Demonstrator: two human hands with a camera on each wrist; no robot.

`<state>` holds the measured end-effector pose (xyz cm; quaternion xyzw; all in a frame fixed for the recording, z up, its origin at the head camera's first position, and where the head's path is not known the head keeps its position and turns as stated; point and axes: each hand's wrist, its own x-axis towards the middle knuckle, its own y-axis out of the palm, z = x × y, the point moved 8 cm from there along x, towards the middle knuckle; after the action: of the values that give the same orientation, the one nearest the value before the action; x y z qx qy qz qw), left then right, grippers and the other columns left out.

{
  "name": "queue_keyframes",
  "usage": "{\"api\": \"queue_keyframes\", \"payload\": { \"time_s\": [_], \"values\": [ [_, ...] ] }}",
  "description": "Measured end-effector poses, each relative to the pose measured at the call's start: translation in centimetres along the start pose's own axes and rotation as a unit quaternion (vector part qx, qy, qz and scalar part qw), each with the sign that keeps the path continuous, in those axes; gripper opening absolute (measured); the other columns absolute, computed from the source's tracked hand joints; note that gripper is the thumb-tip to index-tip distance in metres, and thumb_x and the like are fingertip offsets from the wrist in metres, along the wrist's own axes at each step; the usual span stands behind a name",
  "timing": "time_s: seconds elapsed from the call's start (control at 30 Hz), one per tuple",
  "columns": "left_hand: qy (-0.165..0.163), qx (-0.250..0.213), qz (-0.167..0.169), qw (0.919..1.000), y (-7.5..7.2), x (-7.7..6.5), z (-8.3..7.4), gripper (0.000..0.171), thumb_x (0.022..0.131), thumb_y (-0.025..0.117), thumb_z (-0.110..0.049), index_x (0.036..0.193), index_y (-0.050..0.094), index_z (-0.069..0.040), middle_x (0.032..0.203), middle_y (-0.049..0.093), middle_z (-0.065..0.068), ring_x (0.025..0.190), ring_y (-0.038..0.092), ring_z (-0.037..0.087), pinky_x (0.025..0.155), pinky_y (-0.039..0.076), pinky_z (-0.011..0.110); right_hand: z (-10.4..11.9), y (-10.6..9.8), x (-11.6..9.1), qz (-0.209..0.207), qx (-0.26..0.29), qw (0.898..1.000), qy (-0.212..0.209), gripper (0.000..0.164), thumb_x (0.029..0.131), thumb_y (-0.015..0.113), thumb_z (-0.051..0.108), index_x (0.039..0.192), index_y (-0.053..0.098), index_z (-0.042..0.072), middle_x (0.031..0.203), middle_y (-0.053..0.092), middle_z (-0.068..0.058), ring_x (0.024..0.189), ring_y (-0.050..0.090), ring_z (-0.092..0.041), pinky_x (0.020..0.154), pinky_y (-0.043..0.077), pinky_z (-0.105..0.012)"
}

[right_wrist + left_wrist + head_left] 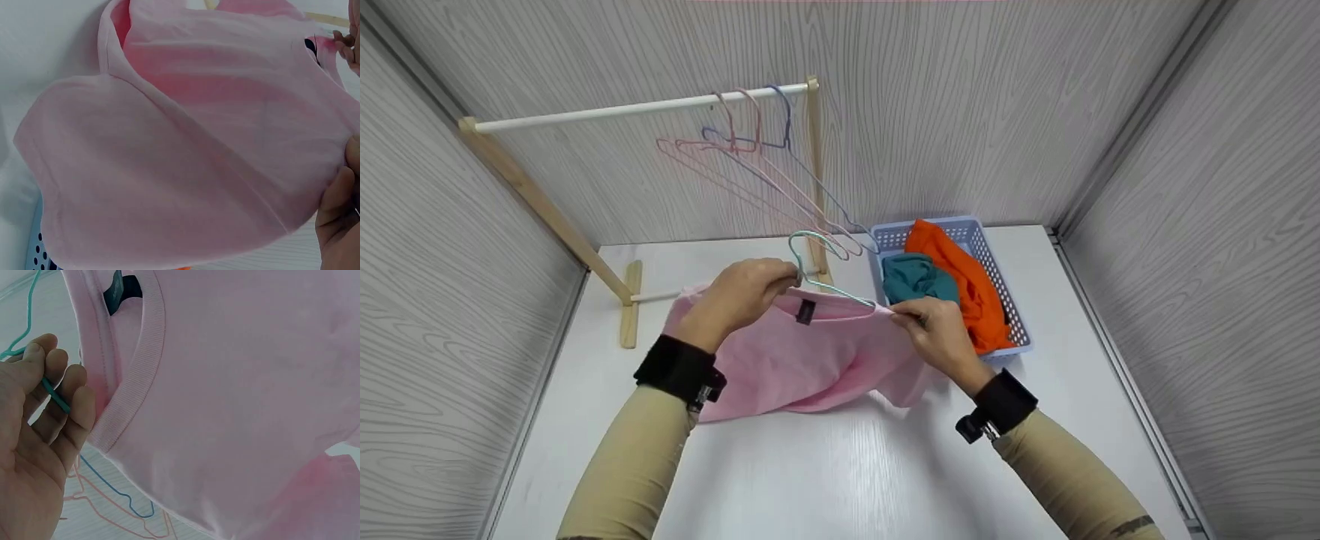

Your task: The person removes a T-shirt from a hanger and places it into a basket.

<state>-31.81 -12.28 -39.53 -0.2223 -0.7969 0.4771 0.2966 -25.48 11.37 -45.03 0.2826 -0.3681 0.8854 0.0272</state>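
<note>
A pink T-shirt (802,360) with a dark neck label (805,311) hangs between both hands over the white table. My left hand (746,292) pinches a green wire hanger (55,395) just below its hook, beside the ribbed collar (140,377). One arm of the hanger runs down into the neck opening on the right. At that end of the collar, the thumb and fingers of my right hand (934,330) pinch the shirt (242,140) by its shoulder. The fabric hides the hanger's lower part.
A rack with a white rail (607,112) stands at the back left, carrying pink hangers (757,124) and a blue hanger (788,120). Behind the right hand, a light-blue basket (997,262) holds an orange garment (960,277) and a teal garment (915,277).
</note>
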Motion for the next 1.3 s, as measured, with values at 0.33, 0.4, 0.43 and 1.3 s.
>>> {"api": "queue_keyframes", "payload": {
  "time_s": [0.33,0.4,0.43,1.3],
  "values": [
    [-0.014,-0.014,0.010,0.9997,-0.7,-1.5,2.0,0.012,0.097,0.059,-0.015,0.090,0.065,-0.008,0.084,0.068,0.006,0.081,0.062,0.023,0.080,0.052,0.042,-2.6,-0.7,-1.0,0.019,-0.006,1.000,0.023,0.010,0.086,0.072,0.001,0.091,0.078,0.007,0.088,0.076,-0.007,0.077,0.069,-0.022,0.073,0.060,-0.033],
    [-0.016,-0.016,0.014,0.9997,-0.7,-1.9,2.3,0.012,0.097,0.058,-0.014,0.090,0.064,-0.007,0.084,0.067,0.006,0.081,0.062,0.023,0.081,0.052,0.042,-3.1,-0.7,-1.2,0.022,-0.004,0.999,0.023,0.010,0.085,0.072,0.000,0.089,0.078,0.006,0.088,0.076,-0.007,0.078,0.070,-0.023,0.076,0.060,-0.035],
    [-0.018,-0.017,0.013,0.9996,-0.8,-2.0,2.5,0.012,0.097,0.058,-0.013,0.090,0.064,-0.007,0.084,0.068,0.007,0.082,0.062,0.023,0.082,0.052,0.042,-3.3,-0.7,-1.3,0.022,-0.001,0.999,0.024,0.010,0.085,0.072,-0.001,0.089,0.078,0.006,0.087,0.076,-0.007,0.079,0.070,-0.023,0.077,0.059,-0.036],
    [-0.040,-0.086,0.030,0.9950,-1.2,-2.9,2.7,0.016,0.100,0.053,-0.011,0.098,0.067,-0.004,0.087,0.067,0.009,0.082,0.060,0.019,0.080,0.052,0.038,-7.1,0.2,-2.5,0.059,0.012,0.989,0.133,0.009,0.088,0.070,0.005,0.092,0.078,0.006,0.088,0.076,-0.006,0.078,0.068,-0.020,0.073,0.059,-0.034]
  ]
}}
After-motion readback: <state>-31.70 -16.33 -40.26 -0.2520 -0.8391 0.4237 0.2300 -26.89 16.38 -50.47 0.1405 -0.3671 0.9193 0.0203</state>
